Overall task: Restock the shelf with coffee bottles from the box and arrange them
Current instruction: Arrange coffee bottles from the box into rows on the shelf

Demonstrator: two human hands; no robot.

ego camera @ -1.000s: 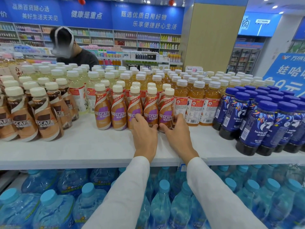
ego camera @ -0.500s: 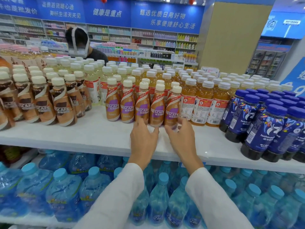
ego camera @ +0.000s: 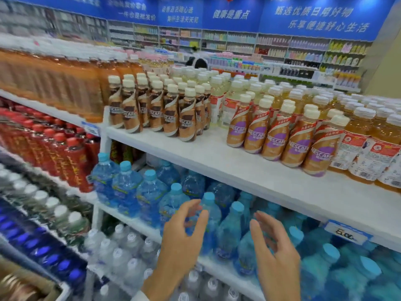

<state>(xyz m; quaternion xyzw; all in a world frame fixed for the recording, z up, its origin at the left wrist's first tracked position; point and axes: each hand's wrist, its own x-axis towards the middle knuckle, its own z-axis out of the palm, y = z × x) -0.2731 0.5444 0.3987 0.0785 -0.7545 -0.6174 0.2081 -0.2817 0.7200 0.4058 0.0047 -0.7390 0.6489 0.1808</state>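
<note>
Now off the shelf (ego camera: 249,170), both empty: left hand (ego camera: 180,246) and right hand (ego camera: 275,257) loosely spread before water bottles (ego camera: 149,192). Purple-label coffee bottles (ego camera: 280,137) lined up at two o'clock; brown-label ones (ego camera: 156,109) at eleven.

Blue-capped water bottles (ego camera: 149,192) (lower tier), red bottles (ego camera: 73,161) at left, price tag (ego camera: 345,232)

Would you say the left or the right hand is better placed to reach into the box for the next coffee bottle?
Probably the left hand. The box sits at the lower left, on its side, while the right hand hangs farther away. Both hands are open and empty.
</note>
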